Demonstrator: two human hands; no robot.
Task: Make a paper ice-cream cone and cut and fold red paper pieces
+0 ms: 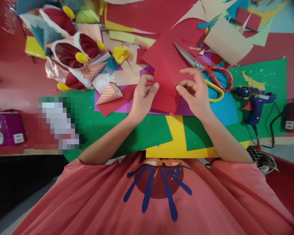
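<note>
A sheet of red paper [163,94] lies between my two hands, over other red and purple sheets. At its left side, my left hand [144,94] has its fingers curled and its thumb at the paper. My right hand [194,94] is bent the same way at the right side, thumb tip against the paper's edge. Much of the grip is hidden, and the paper blends into the red beneath. Just beyond my right hand are scissors [197,65] with one red and one yellow handle loop. A small checked paper cone [110,94] rests left of my left hand.
Paper cones with yellow discs [82,58] crowd the upper left, near a yellow lump [121,54]. A blue glue gun [256,106] with a black cord lies right on green sheet [271,78]. A curled beige paper [229,40] and scraps lie behind. Purple boxes [19,129] flank the table.
</note>
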